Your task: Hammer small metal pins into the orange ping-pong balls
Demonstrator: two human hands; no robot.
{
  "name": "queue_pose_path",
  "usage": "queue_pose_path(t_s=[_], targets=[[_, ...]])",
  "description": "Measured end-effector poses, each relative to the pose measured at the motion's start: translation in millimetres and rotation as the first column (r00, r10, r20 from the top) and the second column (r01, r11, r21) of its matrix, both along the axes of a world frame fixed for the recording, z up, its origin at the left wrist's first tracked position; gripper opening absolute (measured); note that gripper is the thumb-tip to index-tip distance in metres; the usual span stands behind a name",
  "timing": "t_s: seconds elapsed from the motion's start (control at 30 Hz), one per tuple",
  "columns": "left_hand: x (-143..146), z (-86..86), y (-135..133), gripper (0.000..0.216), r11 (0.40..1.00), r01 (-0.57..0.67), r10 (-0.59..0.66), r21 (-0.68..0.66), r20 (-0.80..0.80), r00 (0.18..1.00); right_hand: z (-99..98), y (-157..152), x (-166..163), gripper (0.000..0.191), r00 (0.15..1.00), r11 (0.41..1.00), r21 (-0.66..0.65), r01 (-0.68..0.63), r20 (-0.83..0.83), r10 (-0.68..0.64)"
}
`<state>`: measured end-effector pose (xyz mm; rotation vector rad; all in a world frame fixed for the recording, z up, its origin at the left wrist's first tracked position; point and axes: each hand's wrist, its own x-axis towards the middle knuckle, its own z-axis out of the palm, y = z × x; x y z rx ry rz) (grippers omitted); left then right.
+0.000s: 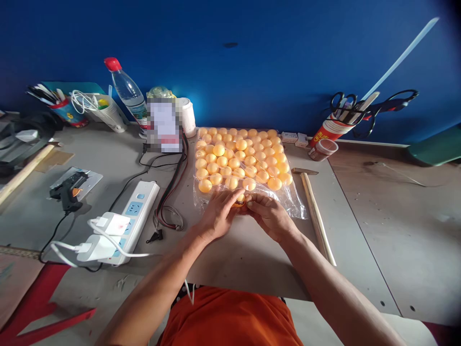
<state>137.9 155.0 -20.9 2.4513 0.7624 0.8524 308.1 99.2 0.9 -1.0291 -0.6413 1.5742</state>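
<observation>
Between my two hands, just in front of the clear plastic bag (pixel 295 206), is a small orange ball (pixel 239 203) with a dark part on its near side. My left hand (pixel 220 214) curls around its left side, fingers closed on it. From the right, my right hand (pixel 270 216) pinches at the ball with thumb and fingers. What the dark part is cannot be made out. Beyond my hands, many orange balls (pixel 232 182) lie in rows inside the bag, flat on the table.
A hammer (pixel 317 216) lies right of the bag. At left are a power strip (pixel 144 197) with plugged-in chargers, loose cables (pixel 169 192) and a glue gun (pixel 72 190). A water bottle (pixel 127 91), white bottle (pixel 187 115) and cup of scissors (pixel 331 126) stand near the blue wall.
</observation>
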Motion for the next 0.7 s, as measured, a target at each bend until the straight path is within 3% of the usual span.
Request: queue_pose_path(t_s=[0.7], targets=[[-1.0,-1.0,-3.5,0.055,0.999,-0.009,0.010,0.032,-0.025,1.000,-0.3,-1.1,-7.1,0.018,0.995,0.996,-0.032,0.086,0.046,-0.085]])
